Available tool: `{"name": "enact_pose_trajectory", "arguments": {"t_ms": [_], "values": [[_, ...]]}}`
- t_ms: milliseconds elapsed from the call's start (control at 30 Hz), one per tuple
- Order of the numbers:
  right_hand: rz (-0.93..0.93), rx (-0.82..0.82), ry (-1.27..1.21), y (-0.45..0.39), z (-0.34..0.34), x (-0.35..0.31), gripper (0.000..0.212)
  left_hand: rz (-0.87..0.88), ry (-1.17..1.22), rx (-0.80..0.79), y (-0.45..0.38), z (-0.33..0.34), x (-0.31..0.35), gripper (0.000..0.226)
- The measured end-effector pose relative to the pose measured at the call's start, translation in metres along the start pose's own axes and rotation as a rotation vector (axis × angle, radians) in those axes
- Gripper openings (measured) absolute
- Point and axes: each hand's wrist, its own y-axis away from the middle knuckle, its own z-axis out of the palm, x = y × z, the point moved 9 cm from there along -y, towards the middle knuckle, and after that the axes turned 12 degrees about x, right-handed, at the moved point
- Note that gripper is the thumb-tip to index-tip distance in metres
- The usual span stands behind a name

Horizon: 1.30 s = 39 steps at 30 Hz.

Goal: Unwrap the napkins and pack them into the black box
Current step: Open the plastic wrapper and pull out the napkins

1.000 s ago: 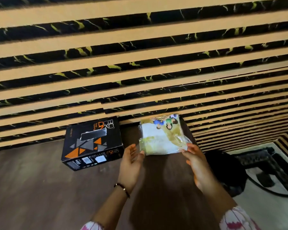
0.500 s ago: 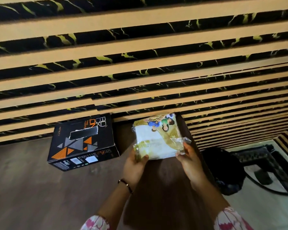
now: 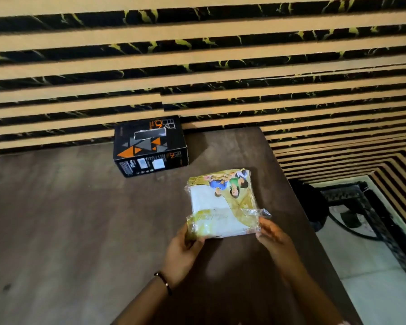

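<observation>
A napkin pack (image 3: 223, 202) in clear plastic wrap, white and yellow with a printed picture at its far end, is held just above the brown table (image 3: 68, 219). My left hand (image 3: 183, 252) grips its near left corner. My right hand (image 3: 273, 238) pinches the crinkled wrap at its near right corner. The black box (image 3: 150, 146), with orange and grey triangles and a slot in its top, stands at the back of the table against the wall, to the left of and beyond the pack. Its top is closed.
A striped wall of tan slats and black marbled bands (image 3: 197, 66) rises right behind the table. The table's right edge (image 3: 288, 195) drops to a light floor with a dark round object (image 3: 312, 205) and a black frame (image 3: 361, 207).
The pack and both hands have come nearer to me and lower, away from the wall. The view has tilted down, so the box now sits further back.
</observation>
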Motion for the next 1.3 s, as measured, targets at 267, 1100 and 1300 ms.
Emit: {"name": "enact_pose_trajectory", "arguments": {"t_ms": [267,1100,1300], "values": [[-0.072,0.011,0.167,0.067,-0.016,0.022,0.039,-0.002,0.036,-0.127,0.061,-0.014,-0.03,0.043],[-0.694,-0.027,1.164,0.064,0.037,-0.034,0.04,0.451,-1.048,-0.209,0.057,0.035,0.012,0.093],[-0.634,0.161,1.245,0.059,0.027,-0.042,0.029,0.427,-1.093,-0.15,0.074,0.043,0.017,0.089]]}}
